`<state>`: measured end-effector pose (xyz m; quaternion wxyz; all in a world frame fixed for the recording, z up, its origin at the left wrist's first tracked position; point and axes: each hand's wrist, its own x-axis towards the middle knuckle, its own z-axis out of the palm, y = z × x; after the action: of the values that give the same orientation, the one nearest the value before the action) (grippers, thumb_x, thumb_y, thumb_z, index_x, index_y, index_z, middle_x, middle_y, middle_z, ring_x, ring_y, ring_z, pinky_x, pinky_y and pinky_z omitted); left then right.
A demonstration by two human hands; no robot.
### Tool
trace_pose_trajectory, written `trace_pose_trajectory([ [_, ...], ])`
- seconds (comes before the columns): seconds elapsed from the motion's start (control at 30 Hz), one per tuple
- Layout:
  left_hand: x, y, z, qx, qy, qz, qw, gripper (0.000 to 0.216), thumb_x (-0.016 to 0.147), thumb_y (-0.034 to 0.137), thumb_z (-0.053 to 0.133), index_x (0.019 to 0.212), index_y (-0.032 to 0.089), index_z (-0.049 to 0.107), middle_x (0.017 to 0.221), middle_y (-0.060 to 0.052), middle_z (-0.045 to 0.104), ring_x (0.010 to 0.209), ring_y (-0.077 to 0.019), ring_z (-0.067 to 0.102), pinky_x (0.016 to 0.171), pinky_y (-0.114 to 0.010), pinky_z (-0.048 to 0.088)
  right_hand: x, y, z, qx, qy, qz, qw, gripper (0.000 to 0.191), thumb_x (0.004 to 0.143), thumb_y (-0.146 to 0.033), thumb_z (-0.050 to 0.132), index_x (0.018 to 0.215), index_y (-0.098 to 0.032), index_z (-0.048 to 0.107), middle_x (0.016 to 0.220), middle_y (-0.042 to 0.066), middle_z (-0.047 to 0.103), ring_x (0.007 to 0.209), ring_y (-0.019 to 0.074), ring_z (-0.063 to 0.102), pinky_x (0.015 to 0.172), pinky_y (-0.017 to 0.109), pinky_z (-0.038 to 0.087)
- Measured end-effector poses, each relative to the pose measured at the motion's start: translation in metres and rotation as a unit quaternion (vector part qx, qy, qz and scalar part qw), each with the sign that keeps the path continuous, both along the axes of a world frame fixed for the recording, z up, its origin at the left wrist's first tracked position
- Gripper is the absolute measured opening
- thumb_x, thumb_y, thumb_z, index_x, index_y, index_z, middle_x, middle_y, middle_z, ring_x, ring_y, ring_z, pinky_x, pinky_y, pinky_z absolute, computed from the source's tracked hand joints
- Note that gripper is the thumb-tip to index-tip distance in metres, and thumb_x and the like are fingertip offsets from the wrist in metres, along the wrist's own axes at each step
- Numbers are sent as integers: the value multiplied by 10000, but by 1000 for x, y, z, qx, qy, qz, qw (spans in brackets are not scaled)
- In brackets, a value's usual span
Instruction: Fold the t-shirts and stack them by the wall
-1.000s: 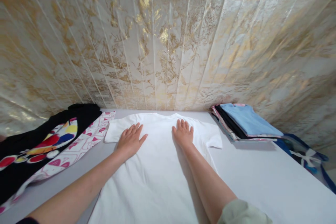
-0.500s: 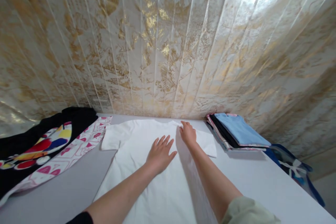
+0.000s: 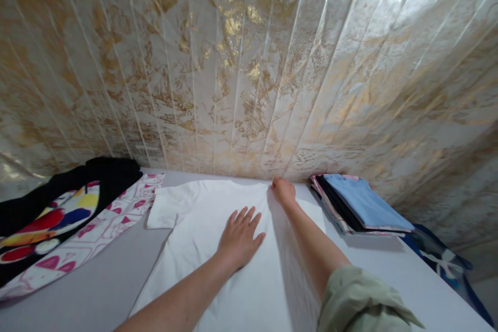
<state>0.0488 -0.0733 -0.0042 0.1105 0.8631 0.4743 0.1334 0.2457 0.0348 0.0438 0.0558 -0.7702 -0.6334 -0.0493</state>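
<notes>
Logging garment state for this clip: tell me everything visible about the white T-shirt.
The white T-shirt is plain, soft-looking fabric, spread flat on the grey table, collar toward the wall, one short sleeve out toward the patterned cloths. The left hand lies open, palm down, on its middle; the right hand touches its far edge near the collar, grip unclear.

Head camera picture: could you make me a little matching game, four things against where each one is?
Things:
1. left hand
2. right hand
3. folded stack
4. black garment

Places:
A. at the far edge of the white T-shirt
B. flat on the middle of the white T-shirt
C. at the left end of the table
D. right of the white T-shirt, blue piece on top

Pairs: 1-B, 2-A, 3-D, 4-C.
</notes>
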Motion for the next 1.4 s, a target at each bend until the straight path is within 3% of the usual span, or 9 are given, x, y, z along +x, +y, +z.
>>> trace_pose_trajectory([
  [0.13,0,1,0,1,-2,1,1000,585,954,549,279,1481,307,358,1587,2,251,1479,-222,170,1211,-493,101,-16,-16,-8,34,-12,-24,999,331,954,-197,369,1189,-164,600,1196,151,619,1131,233,544,929,344,365],
  [0.3,1,3,-2,15,0,0,1000,584,954,535,305,1483,292,357,1584,-24,263,1474,-235,190,1205,-500,106,-29,-63,-35,40,31,86,995,472,967,-280,357,1414,-149,436,1433,127,483,1287,205,448,1058,319,299],
  [0.37,1,3,-2,17,3,0,1000,584,953,530,315,1484,291,354,1586,-29,260,1474,-236,189,1204,-497,109,-16,-78,-42,14,41,71,996,541,981,-380,331,1460,-133,374,1522,119,377,1391,219,324,1118,372,235],
  [0.57,2,2,1,8,16,4,1000,569,955,518,306,1475,296,366,1593,-18,241,1478,-226,173,1202,-480,101,33,-99,-30,-35,39,-69,996,579,986,-417,284,1492,-137,324,1560,126,302,1432,228,252,1130,441,218],
  [0.93,0,0,12,-15,39,-14,999,584,963,501,295,1485,245,349,1601,-46,217,1480,-223,161,1197,-463,102,12,-155,-43,-11,20,16,1000,577,984,-408,302,1490,-133,319,1558,104,314,1423,215,261,1151,402,177],
  [1.03,-27,-4,13,-23,57,-21,998,564,958,467,331,1480,254,354,1600,-37,226,1474,-225,183,1192,-452,129,14,-155,-42,-11,18,17,1000,564,984,-406,300,1486,-150,329,1556,93,323,1418,211,268,1149,395,184],
  [1.17,-101,-22,8,4,77,14,997,523,954,424,348,1450,269,403,1580,-32,290,1458,-228,237,1178,-439,181,15,-155,-44,-4,11,14,1000,549,983,-407,291,1478,-176,347,1549,79,338,1410,214,275,1143,397,201],
  [1.3,-169,-50,10,43,87,101,990,454,959,323,322,1385,284,473,1529,-31,395,1406,-218,344,1145,-432,257,17,-155,-42,-4,2,19,1000,538,986,-400,288,1471,-178,357,1535,92,362,1399,223,293,1129,403,228],
  [1.4,-184,-63,17,32,81,171,981,453,935,315,379,1370,229,473,1484,-85,445,1324,-259,440,1074,-425,362,6,-160,-35,-5,-13,10,1000,513,983,-369,317,1449,-166,392,1524,125,370,1391,251,309,1122,449,228],
])
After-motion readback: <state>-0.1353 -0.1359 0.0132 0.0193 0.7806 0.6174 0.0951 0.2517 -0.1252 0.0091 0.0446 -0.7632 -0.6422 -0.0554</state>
